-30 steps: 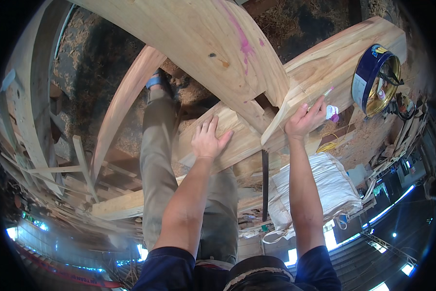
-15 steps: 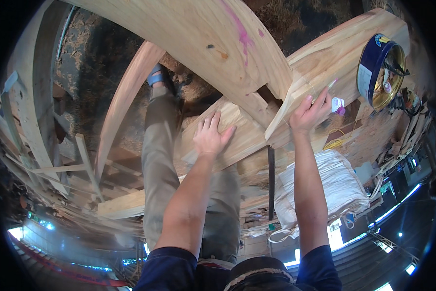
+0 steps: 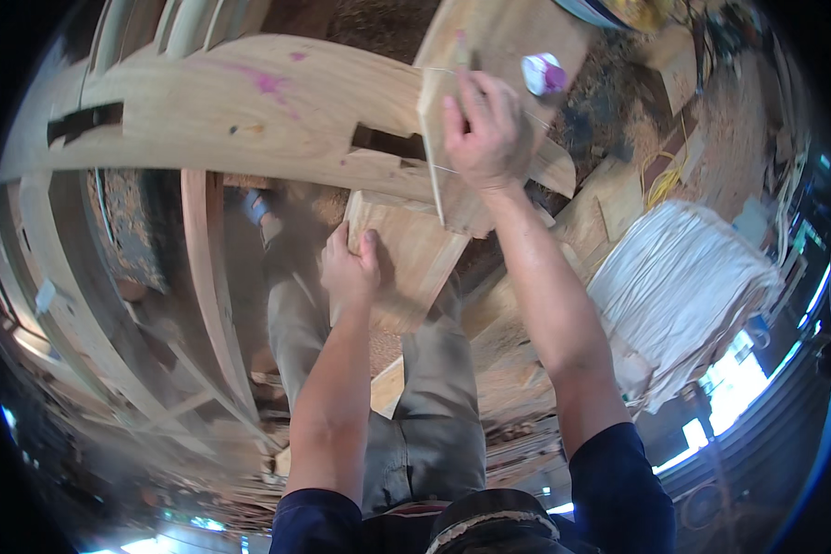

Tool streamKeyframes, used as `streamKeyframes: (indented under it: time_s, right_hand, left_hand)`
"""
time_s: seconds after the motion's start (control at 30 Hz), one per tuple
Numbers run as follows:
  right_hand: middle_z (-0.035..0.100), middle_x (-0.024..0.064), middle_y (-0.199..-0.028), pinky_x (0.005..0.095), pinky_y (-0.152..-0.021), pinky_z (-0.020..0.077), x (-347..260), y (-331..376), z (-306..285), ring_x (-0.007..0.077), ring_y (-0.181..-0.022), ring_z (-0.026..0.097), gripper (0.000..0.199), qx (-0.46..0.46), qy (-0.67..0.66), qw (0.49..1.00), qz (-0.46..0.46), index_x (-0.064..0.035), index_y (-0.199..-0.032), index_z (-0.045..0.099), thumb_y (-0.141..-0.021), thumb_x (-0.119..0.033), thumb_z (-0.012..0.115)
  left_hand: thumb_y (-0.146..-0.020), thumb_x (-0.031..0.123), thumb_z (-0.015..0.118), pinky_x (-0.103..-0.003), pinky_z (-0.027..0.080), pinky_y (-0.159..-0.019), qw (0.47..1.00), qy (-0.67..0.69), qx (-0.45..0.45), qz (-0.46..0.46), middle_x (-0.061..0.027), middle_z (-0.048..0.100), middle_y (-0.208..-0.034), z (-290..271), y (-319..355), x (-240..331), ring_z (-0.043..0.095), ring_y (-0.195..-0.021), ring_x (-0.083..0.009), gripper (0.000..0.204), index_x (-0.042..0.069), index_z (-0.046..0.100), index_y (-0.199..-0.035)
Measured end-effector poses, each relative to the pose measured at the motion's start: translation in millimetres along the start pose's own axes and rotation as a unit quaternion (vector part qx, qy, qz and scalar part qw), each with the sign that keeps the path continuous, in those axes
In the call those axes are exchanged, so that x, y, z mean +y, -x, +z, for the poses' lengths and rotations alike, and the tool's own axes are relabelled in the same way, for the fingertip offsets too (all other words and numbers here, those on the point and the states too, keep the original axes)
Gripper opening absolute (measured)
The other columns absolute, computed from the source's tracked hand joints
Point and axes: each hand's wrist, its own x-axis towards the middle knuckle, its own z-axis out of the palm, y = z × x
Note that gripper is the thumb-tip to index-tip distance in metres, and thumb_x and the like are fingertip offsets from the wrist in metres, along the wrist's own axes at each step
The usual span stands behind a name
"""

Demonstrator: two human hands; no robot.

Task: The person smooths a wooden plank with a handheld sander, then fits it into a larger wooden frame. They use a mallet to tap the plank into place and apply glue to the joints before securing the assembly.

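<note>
My left hand (image 3: 349, 268) holds the left edge of a pale wooden board (image 3: 401, 263) above my knees, thumb on its face and fingers bent round the edge. My right hand (image 3: 491, 134) is over an upright-grained wooden plank (image 3: 517, 46). Pinched in it is a thin stick with a pinkish tip (image 3: 461, 48), blurred, its exact kind unclear. Right beside these fingers is a small white container with purple on it (image 3: 545, 74); whether it rests on the plank is unclear. A broad curved timber (image 3: 295, 115) with cut slots and purple stains meets the plank's left edge.
A blue tin (image 3: 593, 13) shows at the top edge. On the right are a white sack (image 3: 679, 277) and a yellow cord (image 3: 663, 185). Curved timbers (image 3: 207, 268) stand at left. Wood shavings cover the ground around my foot (image 3: 256, 208).
The whole view has swung round. My left hand went from lying flat on the board to gripping its edge. My right hand, still with the thin stick, appears higher and further left.
</note>
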Motion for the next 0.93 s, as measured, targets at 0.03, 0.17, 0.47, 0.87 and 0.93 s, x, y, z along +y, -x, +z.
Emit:
streamKeyframes:
  time_s: [0.03, 0.17, 0.47, 0.87, 0.93]
  right_hand:
    - [0.066, 0.0071, -0.117, 0.0432, -0.096, 0.0468, -1, 2, -3, 0.0272, -0.112, 0.063, 0.038, 0.008, -0.010, 1.000, 0.002, -0.0091, -0.124, 0.073, -0.087, -0.016, 0.075]
    - [0.067, 0.0067, -0.115, 0.0409, -0.094, 0.0475, -1, 42, -50, 0.0262, -0.109, 0.064, 0.036, 0.012, -0.060, 0.998, -0.006, -0.0082, -0.119, 0.074, -0.084, -0.015, 0.077]
    - [0.063, 0.0257, -0.127, 0.0486, -0.103, 0.0481, 148, 310, -196, 0.0424, -0.120, 0.060, 0.055, -0.012, 0.157, 0.802, 0.576, 0.0028, -0.136, 0.062, -0.090, -0.021, 0.078]
    - [0.059, 0.0250, -0.131, 0.0527, -0.107, 0.0437, -108, 468, -188, 0.0434, -0.121, 0.058, 0.057, -0.129, -0.190, 0.720, 0.655, 0.0029, -0.143, 0.054, -0.092, -0.017, 0.072]
    - [0.060, 0.0234, -0.134, 0.0526, -0.110, 0.0422, -101, 469, -184, 0.0416, -0.122, 0.058, 0.060, -0.132, -0.210, 0.719, 0.650, -0.0003, -0.146, 0.054, -0.092, -0.017, 0.073]
  left_hand:
    - [-0.095, 0.058, 0.060, -0.048, 0.051, -0.099, 1.000, -0.006, 0.001, -0.006, -0.0116, 0.068, -0.129, -2, 0, 4, 0.062, -0.120, -0.0345, 0.061, 0.012, 0.063, -0.136]
    - [-0.095, 0.056, 0.055, -0.051, 0.049, -0.101, 0.997, -0.034, -0.002, -0.070, -0.0189, 0.068, -0.128, -7, 3, 23, 0.063, -0.120, -0.0392, 0.061, 0.011, 0.063, -0.136]
    - [-0.104, 0.063, 0.039, -0.052, 0.051, -0.085, 0.991, -0.023, 0.116, 0.069, -0.0240, 0.073, -0.102, 22, 5, 6, 0.068, -0.100, -0.0446, 0.069, 0.001, 0.067, -0.114]
    - [-0.107, 0.066, 0.031, -0.046, 0.045, -0.104, 0.982, -0.017, 0.157, 0.107, -0.0271, 0.068, -0.128, 45, -4, -7, 0.062, -0.118, -0.0423, 0.079, 0.000, 0.066, -0.134]
    - [-0.107, 0.068, 0.031, -0.047, 0.041, -0.111, 0.986, -0.023, 0.130, 0.100, -0.0251, 0.064, -0.139, 40, -13, -19, 0.059, -0.126, -0.0418, 0.080, 0.003, 0.062, -0.141]
